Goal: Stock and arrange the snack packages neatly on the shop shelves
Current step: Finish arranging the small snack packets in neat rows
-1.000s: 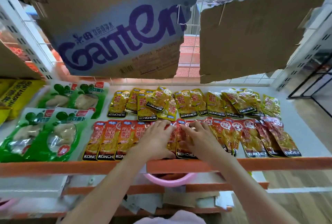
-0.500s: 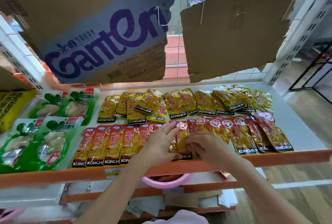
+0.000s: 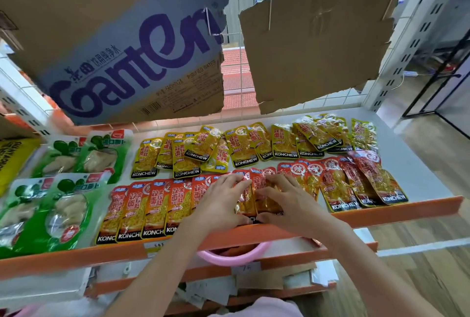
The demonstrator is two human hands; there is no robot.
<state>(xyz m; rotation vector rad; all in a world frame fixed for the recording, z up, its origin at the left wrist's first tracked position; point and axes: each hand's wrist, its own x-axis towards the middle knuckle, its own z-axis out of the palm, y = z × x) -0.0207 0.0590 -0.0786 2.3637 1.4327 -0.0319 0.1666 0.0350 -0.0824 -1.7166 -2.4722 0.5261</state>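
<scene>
Red KONCHEW snack packets (image 3: 152, 205) lie in an overlapping front row on the white shelf (image 3: 419, 177), and yellow KONCHEW packets (image 3: 284, 141) form a looser row behind them. My left hand (image 3: 221, 202) lies flat on the red packets at the row's middle, fingers straight, thumb at the front edge. Touching it on the right, my right hand (image 3: 287, 202) has its fingers curled over one red packet (image 3: 263, 184) and its thumb at that packet's lower edge. The red packets to the right (image 3: 356, 184) lie tilted and fanned out.
Green vacuum-packed snacks (image 3: 66, 205) fill the shelf's left side, beside a yellow bag (image 3: 12, 156). A Ganten cardboard sheet (image 3: 127, 62) and a brown cardboard sheet (image 3: 318, 37) hang overhead. An orange lip (image 3: 381, 211) edges the shelf, with a pink basin (image 3: 236, 257) below it.
Both hands have stayed on the middle red packets and drawn closer together. The packet under my right hand now sits straighter in the row.
</scene>
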